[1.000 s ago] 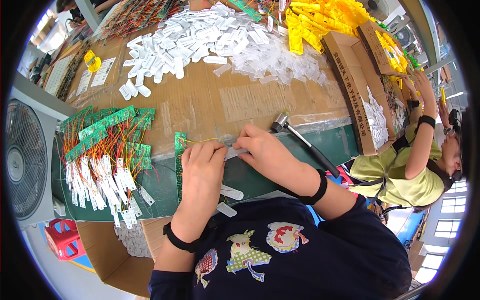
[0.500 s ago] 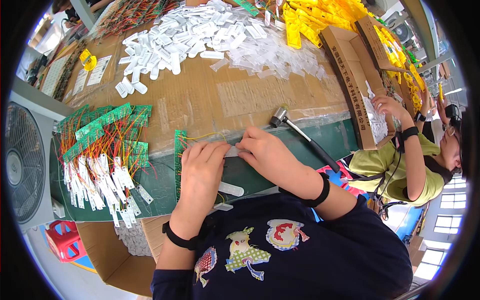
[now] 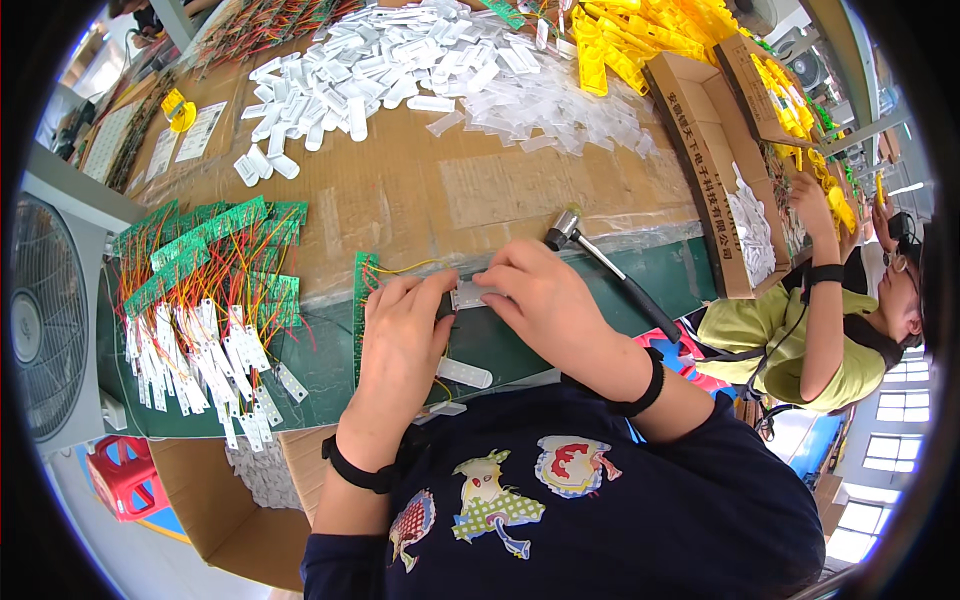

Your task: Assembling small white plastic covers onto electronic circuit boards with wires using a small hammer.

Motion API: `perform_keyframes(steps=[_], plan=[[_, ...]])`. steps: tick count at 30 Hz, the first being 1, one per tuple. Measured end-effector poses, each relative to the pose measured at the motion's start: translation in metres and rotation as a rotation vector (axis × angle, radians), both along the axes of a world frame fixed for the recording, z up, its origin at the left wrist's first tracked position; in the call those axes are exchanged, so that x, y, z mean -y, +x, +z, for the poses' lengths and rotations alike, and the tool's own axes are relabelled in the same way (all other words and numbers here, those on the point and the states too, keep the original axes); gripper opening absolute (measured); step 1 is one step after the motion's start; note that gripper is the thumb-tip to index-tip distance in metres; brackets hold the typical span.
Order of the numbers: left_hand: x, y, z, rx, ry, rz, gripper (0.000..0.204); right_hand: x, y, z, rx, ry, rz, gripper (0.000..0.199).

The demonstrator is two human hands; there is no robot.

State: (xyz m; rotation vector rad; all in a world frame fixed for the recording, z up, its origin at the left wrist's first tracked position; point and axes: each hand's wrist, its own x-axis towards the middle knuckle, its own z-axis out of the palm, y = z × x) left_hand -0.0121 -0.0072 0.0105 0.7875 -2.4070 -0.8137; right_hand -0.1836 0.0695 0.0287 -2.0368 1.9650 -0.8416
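Both hands meet over the near edge of the bench. My left hand point(image 3: 400, 330) is closed, thumb and fingers pinching the left end of a small white strip board point(image 3: 472, 294), where a dark piece shows by the fingertips. My right hand point(image 3: 545, 300) pinches the other end of that board. Beside my left hand lies a long green circuit board point(image 3: 363, 300), with a thin yellow wire point(image 3: 408, 268) running from it toward the fingertips. A white oblong cover point(image 3: 464, 373) rests below, between my forearms.
A hammer point(image 3: 610, 268) lies right of my right hand. Wired green boards point(image 3: 210, 245) hang at left near a fan point(image 3: 45, 325). White covers point(image 3: 350, 65), clear pieces point(image 3: 560, 110) and yellow parts point(image 3: 640, 40) are heaped behind. A co-worker point(image 3: 790, 335) sits right, beside a cardboard box point(image 3: 700, 170).
My fingers have shifted along the strip board, so more of it and the dark piece now show. The co-worker's hand has moved from the box toward the yellow parts.
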Motion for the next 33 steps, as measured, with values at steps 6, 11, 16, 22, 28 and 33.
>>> perform_keyframes(steps=[6,11,16,22,28,33], plan=[[0.000,0.001,0.003,-0.027,0.015,0.025,0.043,0.001,0.010,-0.014,-0.053,0.075,0.021,0.010],[-0.001,0.001,0.005,0.016,0.023,0.014,0.037,0.001,0.007,-0.013,-0.013,0.076,0.017,0.010],[0.001,0.001,-0.002,-0.006,-0.061,-0.041,0.027,-0.001,0.005,-0.010,-0.021,0.135,0.002,0.017],[-0.001,0.001,-0.002,-0.016,-0.092,-0.028,0.025,-0.027,-0.052,0.005,-0.271,-0.029,-0.476,0.035],[-0.001,0.001,-0.002,-0.013,-0.093,-0.025,0.025,-0.045,-0.061,0.002,-0.128,0.075,-0.343,0.032],[-0.001,0.002,0.001,-0.010,-0.071,-0.023,0.026,-0.065,-0.008,0.043,0.036,-0.224,-0.231,0.036]])
